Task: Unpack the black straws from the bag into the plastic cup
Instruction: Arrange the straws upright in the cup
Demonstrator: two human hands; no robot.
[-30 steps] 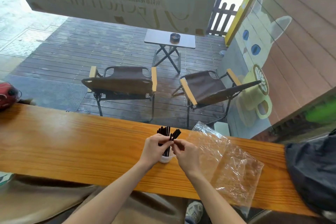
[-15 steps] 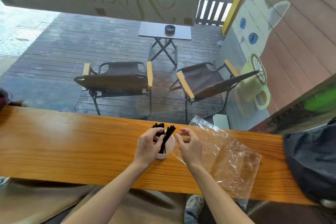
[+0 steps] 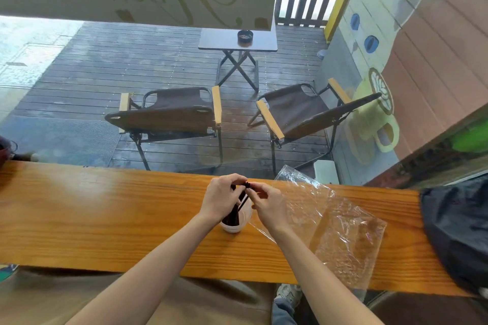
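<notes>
Black straws (image 3: 235, 212): I see them standing in the cup (image 3: 237, 221), centre frame, on the counter (image 3: 105, 219). Left hand (image 3: 220, 199) closed around the bundle; right hand (image 3: 266, 202) pinching its tops. Bag (image 3: 340, 229) lies flat, right of the cup.

Black straws (image 3: 235, 212) — orange wood-grain counter (image 3: 105, 208)

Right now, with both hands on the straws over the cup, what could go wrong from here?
1. The plastic cup is small and light, and the black straws lean out of it; the pull of the left hand and right hand on their tops could tip it.
2. The empty bag overhangs the counter's near edge and may slide off.
</notes>
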